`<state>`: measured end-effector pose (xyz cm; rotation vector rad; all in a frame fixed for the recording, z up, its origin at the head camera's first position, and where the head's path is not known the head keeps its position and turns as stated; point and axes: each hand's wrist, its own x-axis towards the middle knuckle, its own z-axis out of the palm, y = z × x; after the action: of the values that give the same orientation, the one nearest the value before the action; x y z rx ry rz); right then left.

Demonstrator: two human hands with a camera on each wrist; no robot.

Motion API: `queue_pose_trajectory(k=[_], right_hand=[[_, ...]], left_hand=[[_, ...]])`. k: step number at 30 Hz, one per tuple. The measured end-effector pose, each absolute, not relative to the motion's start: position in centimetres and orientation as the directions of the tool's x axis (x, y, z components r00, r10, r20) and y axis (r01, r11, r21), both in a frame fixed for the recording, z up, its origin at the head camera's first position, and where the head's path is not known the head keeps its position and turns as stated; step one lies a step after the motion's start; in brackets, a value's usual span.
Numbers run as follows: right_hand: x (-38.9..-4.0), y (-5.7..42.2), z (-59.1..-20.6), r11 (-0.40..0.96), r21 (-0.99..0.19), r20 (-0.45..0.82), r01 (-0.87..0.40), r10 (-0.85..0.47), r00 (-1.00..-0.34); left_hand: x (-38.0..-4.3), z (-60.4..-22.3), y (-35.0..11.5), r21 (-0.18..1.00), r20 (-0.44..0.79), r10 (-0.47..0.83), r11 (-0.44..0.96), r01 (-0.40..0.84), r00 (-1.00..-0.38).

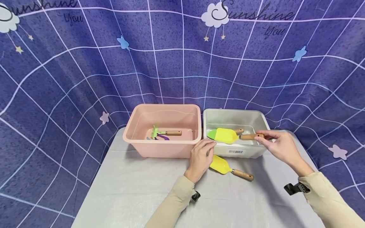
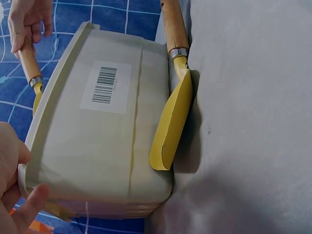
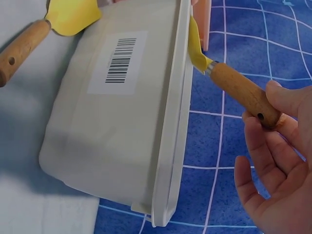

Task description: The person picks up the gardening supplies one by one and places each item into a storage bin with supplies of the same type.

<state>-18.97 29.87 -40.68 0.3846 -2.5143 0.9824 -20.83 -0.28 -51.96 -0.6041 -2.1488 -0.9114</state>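
Observation:
My right hand (image 1: 280,145) pinches the end of the wooden handle of a yellow hand trowel (image 1: 225,135), thumb on one side and fingers on the other. The trowel is over the light grey bin (image 1: 236,152), its blade overlapping a green-bladed tool (image 1: 211,134) with a wooden handle inside. My left hand (image 1: 200,160) grips the bin's front left corner, with fingers and thumb around the rim (image 2: 30,141). Below that bin, a second yellow trowel (image 1: 220,164) lies on the table, its blade partly behind the left hand in the head view.
A pink bin (image 1: 165,150) stands close by on the left. In it lie a green tool (image 1: 155,131) with a wooden handle and a purple-edged piece (image 1: 163,137). A blue patterned curtain (image 1: 182,63) hangs behind the grey-covered table (image 1: 137,190).

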Motion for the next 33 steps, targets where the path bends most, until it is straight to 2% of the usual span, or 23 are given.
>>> queue_pose_trajectory(k=[12, 20, 33], right_hand=[[-19.6, 29.7, -40.6, 0.732, -0.58, 0.423, -0.357, -0.104, -0.9], [-20.2, 29.5, -41.1, 0.716, -0.598, 0.396, -0.36, -0.126, -0.909], [-21.3, 28.4, -41.0, 0.73, -0.563, 0.381, -0.388, -0.188, -0.905]], left_hand=[[-20.8, -52.0, -0.2, 0.42, 0.758, 0.133, 0.65, 0.633, -0.639], [-20.8, -52.0, -0.2, 0.423, 0.759, 0.136, 0.64, 0.641, -0.636], [-20.7, -51.9, -0.4, 0.422, 0.753, 0.142, 0.645, 0.637, -0.643]])
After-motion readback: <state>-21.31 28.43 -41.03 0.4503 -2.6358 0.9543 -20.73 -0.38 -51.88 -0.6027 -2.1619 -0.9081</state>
